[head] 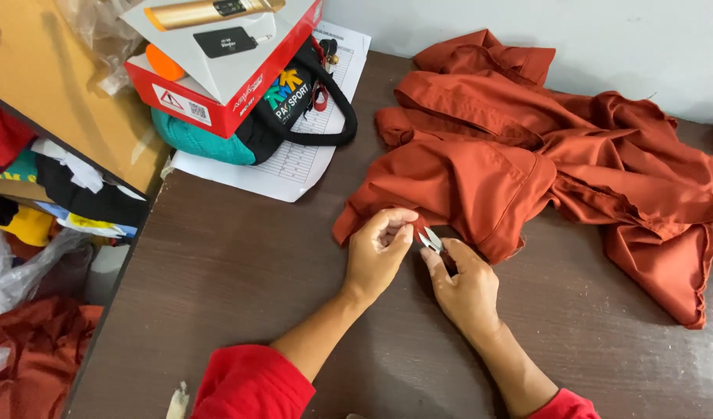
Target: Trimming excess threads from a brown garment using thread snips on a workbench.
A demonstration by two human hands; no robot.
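Seen from the head camera, a person in red sleeves works at a dark brown table (240,271). The left hand (376,252) pinches the near edge of a rust-orange garment (527,155), fingers closed on the cloth. The right hand (465,283) grips small metal thread snips (431,240), their blades pointing at the pinched edge, just beside the left fingertips. The garment lies crumpled across the table's far right. At far left, a red-and-white box (224,70) rests on a black and teal bag (271,116), over a printed sheet of paper (294,167). Folded clothes (54,194) fill a shelf beside the table.
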